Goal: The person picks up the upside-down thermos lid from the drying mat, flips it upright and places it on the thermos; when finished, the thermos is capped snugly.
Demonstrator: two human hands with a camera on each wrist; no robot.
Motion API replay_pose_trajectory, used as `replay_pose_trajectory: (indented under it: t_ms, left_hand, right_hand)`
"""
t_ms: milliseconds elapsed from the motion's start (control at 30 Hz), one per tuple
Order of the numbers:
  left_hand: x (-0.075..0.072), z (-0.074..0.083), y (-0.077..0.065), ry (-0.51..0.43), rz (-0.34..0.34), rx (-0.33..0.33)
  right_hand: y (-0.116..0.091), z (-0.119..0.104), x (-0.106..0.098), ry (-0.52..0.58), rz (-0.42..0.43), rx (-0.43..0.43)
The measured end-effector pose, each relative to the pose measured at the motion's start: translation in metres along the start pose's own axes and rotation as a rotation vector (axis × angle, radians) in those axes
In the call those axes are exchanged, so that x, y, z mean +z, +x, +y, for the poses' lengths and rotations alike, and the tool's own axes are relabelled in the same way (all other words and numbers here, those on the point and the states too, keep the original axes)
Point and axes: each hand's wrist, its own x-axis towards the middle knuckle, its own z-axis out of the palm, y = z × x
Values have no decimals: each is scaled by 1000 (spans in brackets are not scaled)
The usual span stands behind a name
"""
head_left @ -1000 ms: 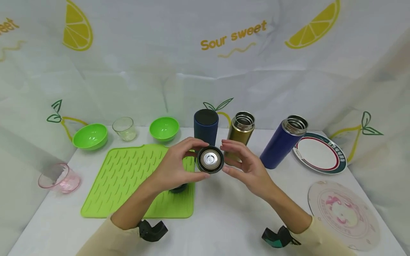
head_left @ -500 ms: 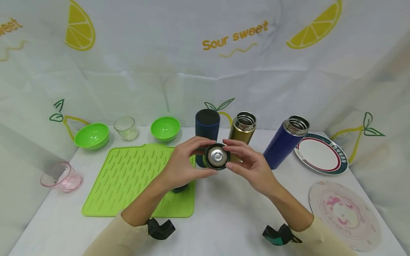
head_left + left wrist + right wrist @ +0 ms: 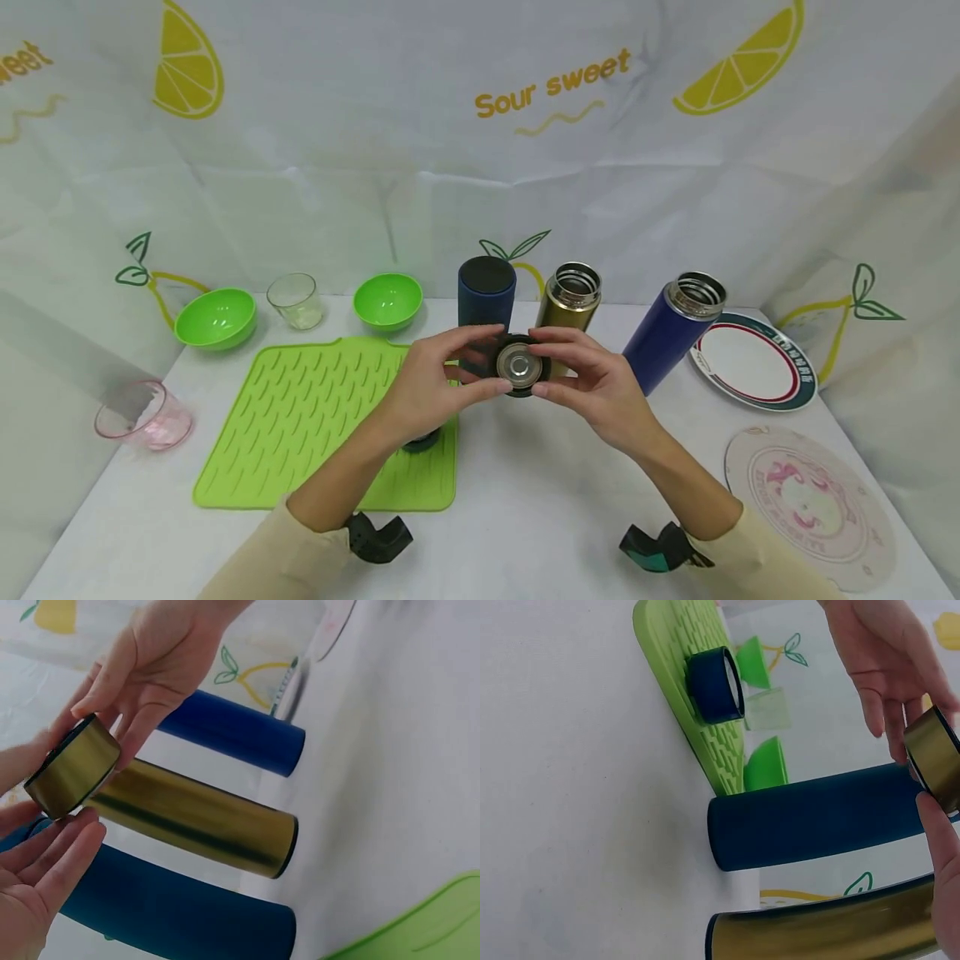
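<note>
Jointly held, gold lid [image 3: 79, 769], left grip [image 3: 429, 379], right grip [image 3: 602, 390]

Head view: high over the near edge of the white table [image 3: 540, 517], facing forward and down; widest, reaching past the far edge. Left wrist view: low, close, turned sideways, facing the far edge's right part. Right wrist view: likewise (rolled the opposite way), facing its left part. Wrist views share gold cap [image 3: 79, 771], gold bottle [image 3: 195, 817].
</note>
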Motion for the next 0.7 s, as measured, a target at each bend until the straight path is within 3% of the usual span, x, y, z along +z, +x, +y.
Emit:
replay_pose_trajectory:
  t_ms: [100,300,467,700]
  left_hand:
    - [-1,1,0,-18,13,-69]
    - [0,0,0,-51,28,-95]
    - [-1,0,-1,-32,51,-55]
    - [-1,2,-2,28,93,68]
  right_hand:
    - [1,0,1,5,0,-2]
    - [0,3,1,5,0,28]
    - [1,1,1,-28,19,57]
    - [4,-3,0,8,21,116]
